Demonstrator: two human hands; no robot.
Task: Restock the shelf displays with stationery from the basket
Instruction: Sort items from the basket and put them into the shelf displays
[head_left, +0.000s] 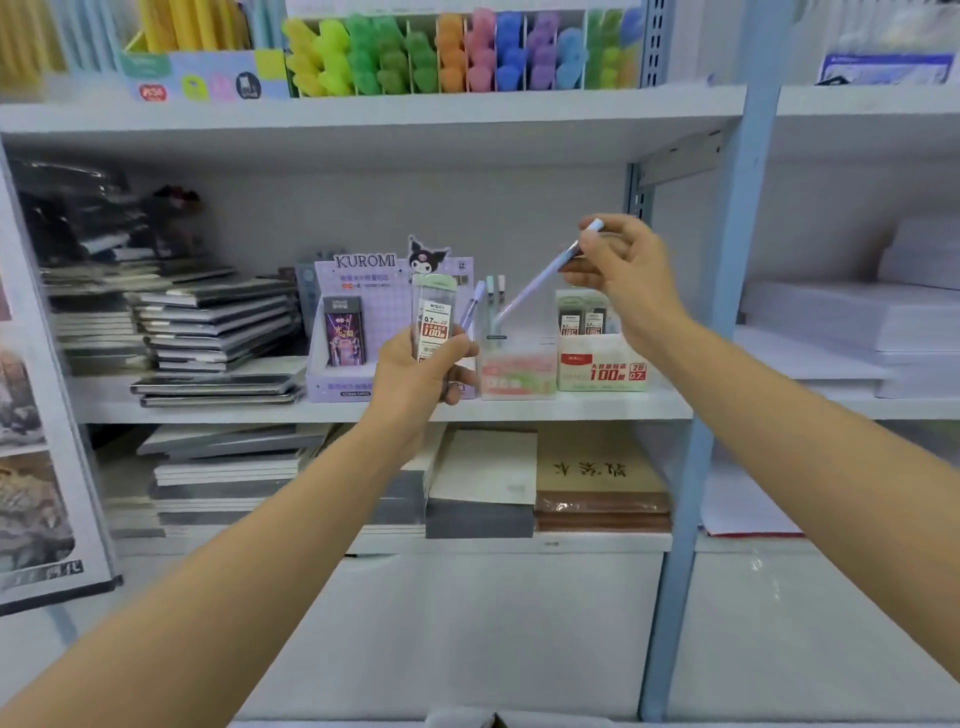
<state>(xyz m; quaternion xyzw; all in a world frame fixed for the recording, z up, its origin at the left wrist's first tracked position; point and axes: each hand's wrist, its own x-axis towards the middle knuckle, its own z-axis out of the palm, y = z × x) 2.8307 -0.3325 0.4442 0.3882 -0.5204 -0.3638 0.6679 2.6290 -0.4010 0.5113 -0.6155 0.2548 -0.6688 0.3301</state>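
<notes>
Fingers of the right hand are clamped in a pinch on the upper end of a slim lilac pencil. It slants down and leftward from them until its tip reaches the clear box below. That arm is stretched forward with the wrist raised. The left hand, lower and to the left of those fingers, has its own fingers curled round a flat, see-through plastic lead case with a white and red label, held upright. A second pencil, also lilac, stands just beside the case; whether the same grip holds it is unclear. Two upright pencils stand in the clear box. Three display boxes sit in a row on the shelf behind both hands: a cardboard purple box, the clear box, and a cardboard white box directly under the right fingers.
</notes>
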